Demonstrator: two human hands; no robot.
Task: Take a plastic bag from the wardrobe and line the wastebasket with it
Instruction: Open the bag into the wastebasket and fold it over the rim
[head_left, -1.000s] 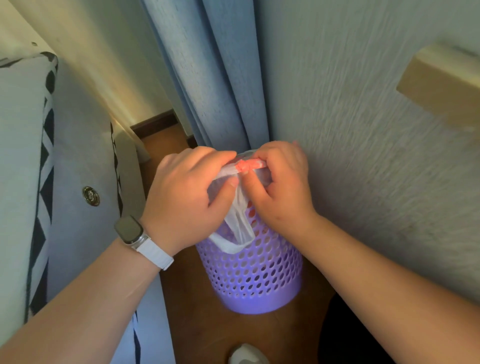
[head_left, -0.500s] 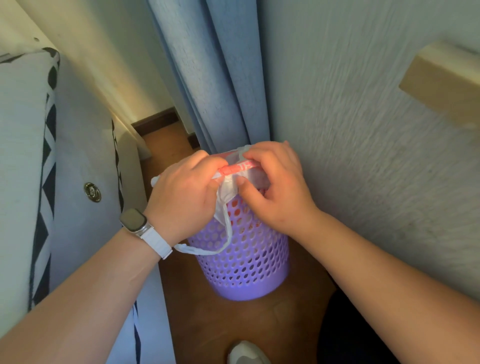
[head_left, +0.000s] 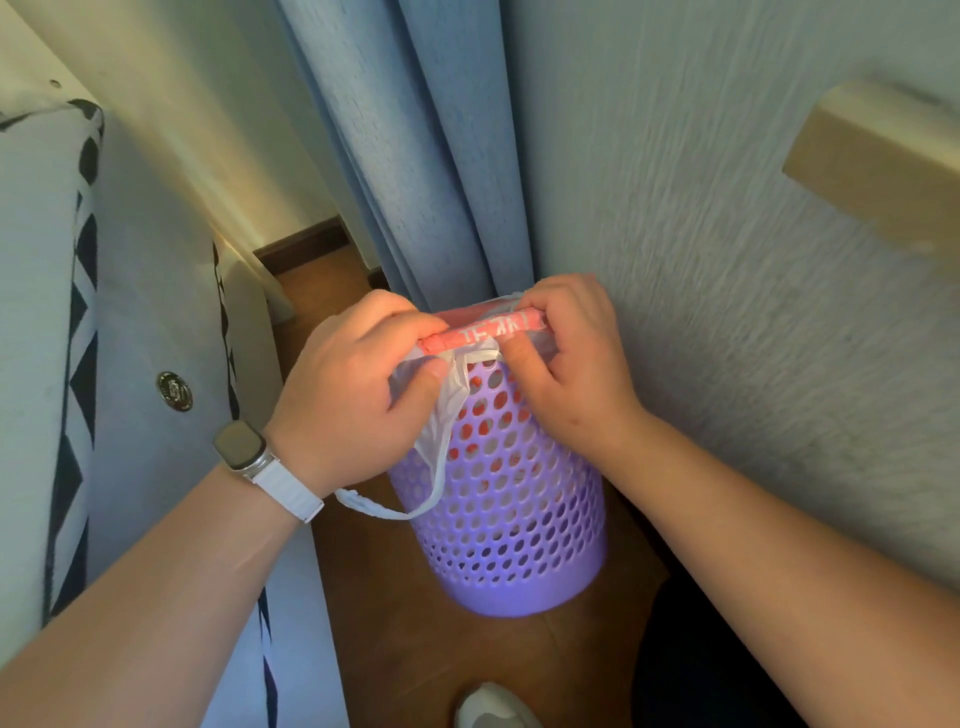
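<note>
A purple perforated wastebasket (head_left: 511, 514) stands on the wooden floor in a narrow gap between the bed and the wall. A white and red plastic bag (head_left: 480, 335) is bunched over its rim, and red shows through the basket's holes. My left hand (head_left: 358, 395) pinches the bag's left end at the rim. My right hand (head_left: 566, 358) grips the right end, so the red printed band is stretched between both. A white handle loop (head_left: 387, 506) of the bag hangs down outside the basket below my left wrist.
A white bed with a black patterned edge (head_left: 78, 332) fills the left. A blue curtain (head_left: 415, 156) hangs behind the basket, and a textured wall (head_left: 727, 234) with a wooden ledge (head_left: 878, 161) is on the right. A shoe tip (head_left: 493, 706) shows at the bottom.
My hands have drawn apart at the rim, stretching the red band of the bag. The bag's loop has dropped outside the basket. The view has moved closer and lower.
</note>
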